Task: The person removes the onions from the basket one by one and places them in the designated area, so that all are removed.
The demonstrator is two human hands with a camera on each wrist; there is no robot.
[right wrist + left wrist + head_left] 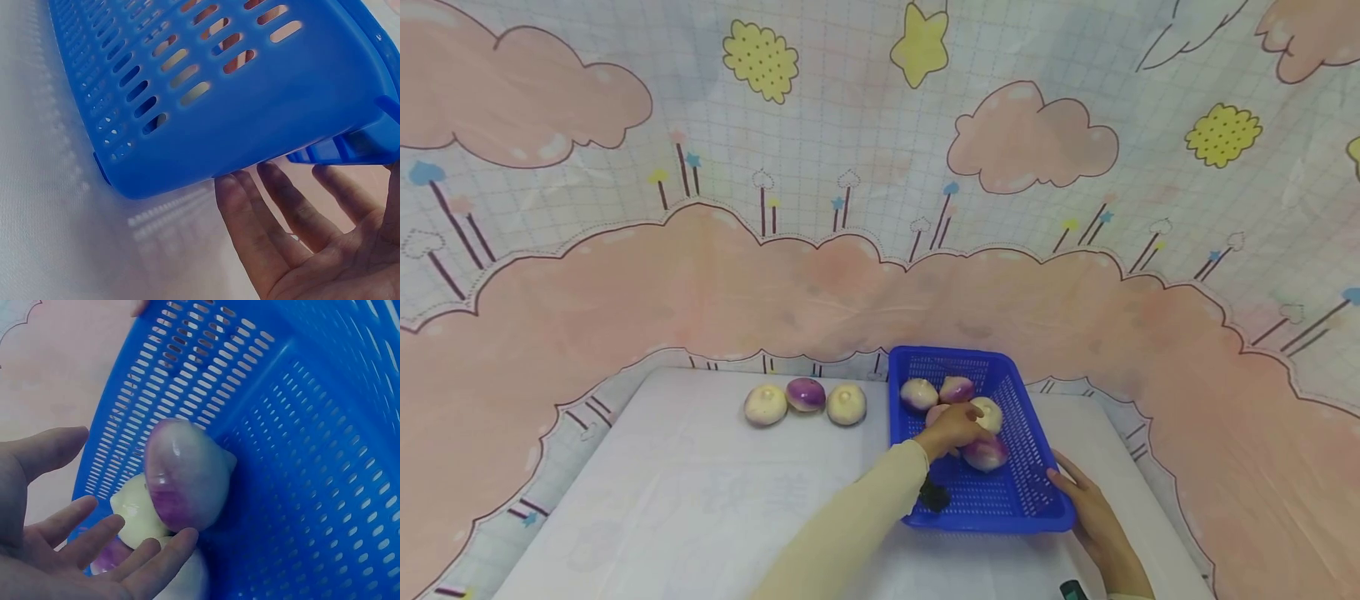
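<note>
1. L hand (pixel 953 428) is in the blue basket (pixel 1048 492), over the turnip cluster. Wrist view: fingers spread, slightly bent, released; thumb well apart from them.
2. Purple-&-white turnip (pixel 184 478) lies just past the L fingertips in wrist view, nr the lowest one; can't tell if touching. Pale turnip (pixel 139 514) is behind the fingers, partly hidden.
3. Head view, turnips in basket: front turnip (pixel 985 454) just beside L hand, on its R; white turnip (pixel 987 414) by the fingers; pinkish turnip (pixel 933 415) partly covered by the hand; back-L turnip (pixel 919 394) & back-R turnip (pixel 957 389) beyond it.
4. R hand (pixel 1093 512) at basket's nr R corner: thumb on rim, fingers fairly straight w/ tips against outer wall, i.e. lightly holding the edge.
5. Looks: turnips are rounded, glossy, cream-white w/ purple patches in varying amts; the one nearest in L wrist view has a small pointed end.
6. Outside basket, on white table (pixel 700 492), L of it: 3 more in a row, approx. – pale L turnip (pixel 766 405), purple mid turnip (pixel 806 394), pale R turnip (pixel 846 404).
</note>
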